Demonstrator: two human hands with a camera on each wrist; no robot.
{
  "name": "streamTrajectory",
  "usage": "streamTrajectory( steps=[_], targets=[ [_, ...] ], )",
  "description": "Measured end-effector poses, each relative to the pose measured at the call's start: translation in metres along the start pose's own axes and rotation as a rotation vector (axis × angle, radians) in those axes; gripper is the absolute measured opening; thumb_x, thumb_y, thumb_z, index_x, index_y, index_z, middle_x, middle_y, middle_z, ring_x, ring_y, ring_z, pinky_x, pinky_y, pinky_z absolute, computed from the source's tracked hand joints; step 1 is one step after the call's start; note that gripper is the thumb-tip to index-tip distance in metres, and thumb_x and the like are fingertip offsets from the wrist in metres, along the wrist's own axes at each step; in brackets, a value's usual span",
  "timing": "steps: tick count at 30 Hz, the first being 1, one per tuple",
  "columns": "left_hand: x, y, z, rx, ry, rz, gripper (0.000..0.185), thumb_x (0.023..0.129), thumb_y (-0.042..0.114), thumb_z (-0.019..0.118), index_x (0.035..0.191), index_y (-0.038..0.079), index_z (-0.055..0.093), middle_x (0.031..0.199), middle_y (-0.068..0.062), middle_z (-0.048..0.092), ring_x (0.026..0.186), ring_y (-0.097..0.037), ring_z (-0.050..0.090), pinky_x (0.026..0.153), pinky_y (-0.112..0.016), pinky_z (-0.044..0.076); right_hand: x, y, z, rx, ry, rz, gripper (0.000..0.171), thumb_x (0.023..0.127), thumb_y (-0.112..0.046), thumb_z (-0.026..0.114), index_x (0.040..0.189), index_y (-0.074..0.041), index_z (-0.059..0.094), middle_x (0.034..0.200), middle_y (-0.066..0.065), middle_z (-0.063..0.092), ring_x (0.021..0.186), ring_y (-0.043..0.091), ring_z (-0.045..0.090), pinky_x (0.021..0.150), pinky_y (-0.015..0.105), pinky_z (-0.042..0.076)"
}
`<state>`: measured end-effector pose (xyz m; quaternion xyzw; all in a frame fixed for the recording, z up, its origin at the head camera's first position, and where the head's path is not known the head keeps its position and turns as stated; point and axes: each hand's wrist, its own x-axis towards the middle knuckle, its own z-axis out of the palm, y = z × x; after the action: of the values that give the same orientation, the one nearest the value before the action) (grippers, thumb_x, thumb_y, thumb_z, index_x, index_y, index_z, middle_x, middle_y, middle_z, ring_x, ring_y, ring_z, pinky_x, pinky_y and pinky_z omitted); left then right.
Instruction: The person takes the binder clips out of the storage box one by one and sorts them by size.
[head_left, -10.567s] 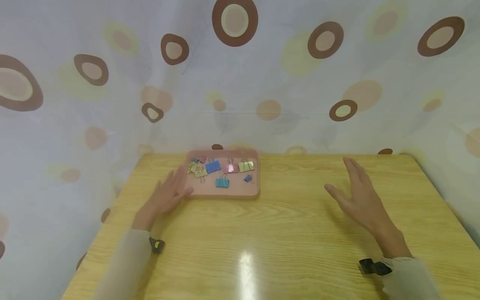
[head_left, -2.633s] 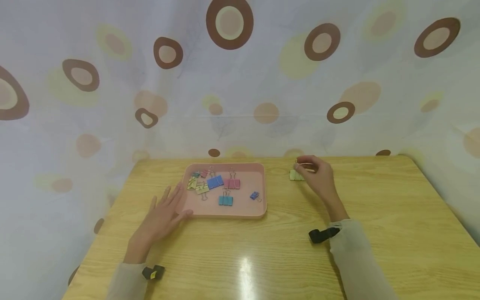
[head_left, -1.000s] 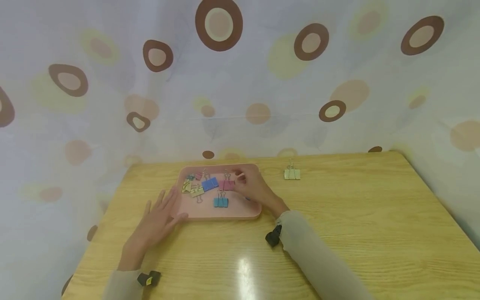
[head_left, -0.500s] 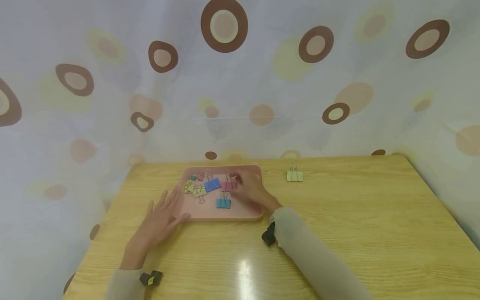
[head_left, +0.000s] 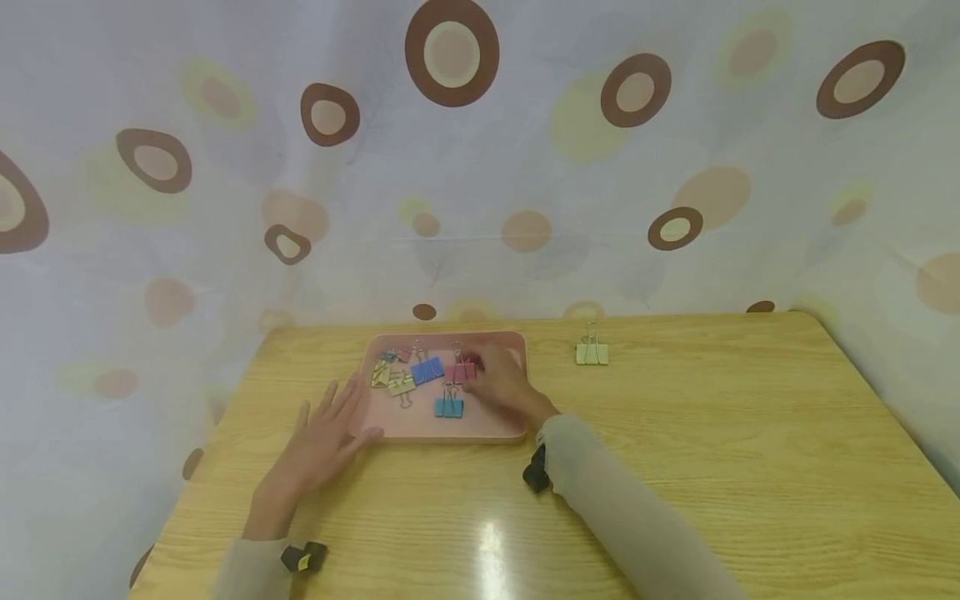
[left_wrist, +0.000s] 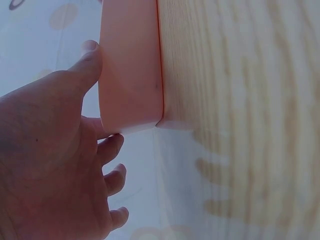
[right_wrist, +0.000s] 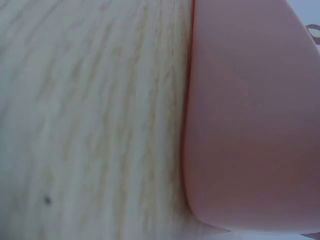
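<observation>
A pink tray [head_left: 420,429] holds several binder clips. My left hand [head_left: 318,446] rests against the tray's left end with fingers straight; in the left wrist view its thumb and fingertips lie along the tray's rim. Reaching into the tray from the right, my right hand [head_left: 501,379] pinches the right edge of a pink binder clip [head_left: 458,372] between thumb and fingers. Beside that clip lie a blue binder clip [head_left: 427,370] and a teal binder clip [head_left: 448,407]. The right wrist view shows the tray's outer wall [right_wrist: 250,125] but none of the hand.
On the wooden table [head_left: 675,467], right of the tray, a large pale yellow binder clip [head_left: 592,354] stands with its handle up. Smaller yellow clips [head_left: 401,383] crowd the tray's left side. A patterned cloth [head_left: 525,150] hangs behind the table.
The large yellow clip was in the tray at first; the right hand set it on the table, let go and came back into the tray at the pink clip. The left hand stayed at the tray.
</observation>
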<state>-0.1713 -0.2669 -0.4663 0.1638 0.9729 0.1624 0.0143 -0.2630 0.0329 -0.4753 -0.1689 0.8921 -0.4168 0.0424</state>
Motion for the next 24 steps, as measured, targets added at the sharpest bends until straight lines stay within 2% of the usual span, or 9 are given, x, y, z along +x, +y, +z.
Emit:
streamTrajectory(
  steps=[5,11,18,24],
  targets=[
    [0.0,0.0,0.0,0.004,0.003,-0.002,0.08,0.104,0.055,0.05,0.164,0.008,0.023,0.17,-0.012,0.019,0.155,-0.044,0.011,0.118,-0.073,0.005,0.0,0.001,0.0,-0.024,-0.01,-0.008,0.038,0.089,-0.004,0.079,0.125,0.002,0.069,0.123,0.014,0.07,0.116,0.026,0.063,0.108,0.041,0.047],
    [-0.001,-0.001,0.001,-0.007,0.001,-0.005,0.081,0.104,0.056,0.049,0.164,0.008,0.023,0.17,-0.012,0.019,0.155,-0.044,0.01,0.118,-0.072,0.004,0.002,0.003,-0.001,-0.054,-0.025,-0.014,0.035,0.088,-0.006,0.079,0.122,-0.002,0.072,0.12,0.01,0.071,0.111,0.022,0.063,0.103,0.038,0.05],
    [-0.001,-0.001,0.002,0.0,0.003,0.003,0.081,0.104,0.056,0.049,0.164,0.009,0.022,0.17,-0.011,0.018,0.155,-0.044,0.011,0.118,-0.072,0.005,0.004,0.003,-0.007,0.06,-0.008,-0.002,0.034,0.087,-0.004,0.08,0.119,-0.002,0.074,0.113,0.011,0.072,0.097,0.022,0.065,0.086,0.037,0.057],
    [-0.001,-0.001,0.001,-0.006,0.011,0.002,0.08,0.104,0.054,0.051,0.164,0.008,0.024,0.17,-0.011,0.019,0.155,-0.044,0.011,0.118,-0.072,0.005,0.003,0.004,-0.011,0.166,0.021,0.002,0.034,0.084,-0.002,0.083,0.117,0.0,0.074,0.113,0.016,0.073,0.1,0.03,0.069,0.085,0.04,0.059]
  ],
)
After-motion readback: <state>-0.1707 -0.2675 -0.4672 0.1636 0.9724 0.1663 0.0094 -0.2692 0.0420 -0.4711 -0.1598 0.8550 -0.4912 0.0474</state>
